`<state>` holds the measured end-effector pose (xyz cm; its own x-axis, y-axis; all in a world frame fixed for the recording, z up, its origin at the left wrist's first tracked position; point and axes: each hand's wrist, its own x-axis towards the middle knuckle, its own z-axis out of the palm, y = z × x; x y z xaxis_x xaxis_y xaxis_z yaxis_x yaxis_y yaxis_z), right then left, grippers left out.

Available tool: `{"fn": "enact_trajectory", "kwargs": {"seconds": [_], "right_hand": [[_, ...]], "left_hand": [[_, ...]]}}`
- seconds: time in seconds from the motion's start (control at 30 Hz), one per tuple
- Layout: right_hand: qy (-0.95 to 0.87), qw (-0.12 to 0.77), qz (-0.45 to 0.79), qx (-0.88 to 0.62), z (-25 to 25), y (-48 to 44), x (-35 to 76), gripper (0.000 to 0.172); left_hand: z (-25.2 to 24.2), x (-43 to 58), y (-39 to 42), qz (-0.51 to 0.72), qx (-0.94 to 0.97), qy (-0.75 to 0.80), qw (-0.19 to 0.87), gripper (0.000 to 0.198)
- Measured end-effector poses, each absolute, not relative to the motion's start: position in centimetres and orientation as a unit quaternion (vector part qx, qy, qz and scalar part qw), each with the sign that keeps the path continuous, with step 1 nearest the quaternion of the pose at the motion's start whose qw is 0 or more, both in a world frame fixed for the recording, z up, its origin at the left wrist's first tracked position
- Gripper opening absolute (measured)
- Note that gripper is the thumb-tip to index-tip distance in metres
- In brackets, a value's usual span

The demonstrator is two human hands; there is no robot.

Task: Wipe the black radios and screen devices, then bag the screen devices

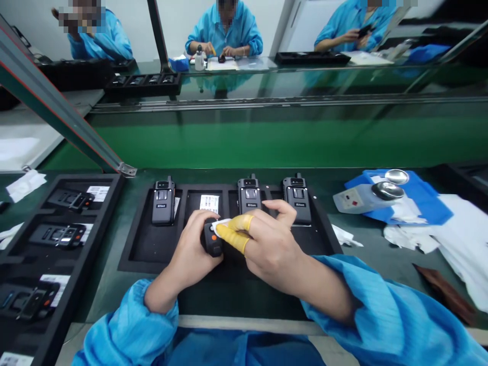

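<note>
My left hand (192, 244) is wrapped round a black two-way radio (212, 244), tilted so that an end with an orange button faces up. Yellow finger cots cover two fingers of my right hand (269, 241), which pinches a small white wipe (218, 223) against the radio. Behind my hands lies a black foam tray (133, 254). Three more radios rest in it: one at the left (163, 203), one right of the middle (249, 193) and one at the right (296, 199). A white label (209, 203) shows in the slot behind my left hand.
Another black tray (86, 274) at the left holds several radios. At the right, a plastic bottle (353, 198) with a metal top lies against a blue box (427, 198), near crumpled white wipes (412, 238). Across the green partition (267, 137), three people in blue sit working.
</note>
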<state>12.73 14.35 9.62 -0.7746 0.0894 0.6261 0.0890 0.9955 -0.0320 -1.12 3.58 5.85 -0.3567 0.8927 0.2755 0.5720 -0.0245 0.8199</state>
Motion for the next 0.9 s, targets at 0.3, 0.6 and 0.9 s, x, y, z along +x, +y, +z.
{"fn": "enact_trajectory", "kwargs": {"seconds": [0.3,0.6,0.9], "right_hand": [[-0.931,0.361,-0.019,-0.049,9.2,13.3,12.1,0.032],[-0.913,0.388,-0.074,-0.105,8.4,12.5,11.5,0.026],[-0.908,0.392,-0.055,-0.14,8.8,13.4,11.9,0.028]], "left_hand": [[5.8,-1.3,3.6,0.469,0.547,0.673,0.165,0.047],[5.9,-1.0,3.7,0.456,0.531,0.698,0.15,0.052],[5.8,-1.1,3.6,0.442,0.546,0.697,0.143,0.049]]}}
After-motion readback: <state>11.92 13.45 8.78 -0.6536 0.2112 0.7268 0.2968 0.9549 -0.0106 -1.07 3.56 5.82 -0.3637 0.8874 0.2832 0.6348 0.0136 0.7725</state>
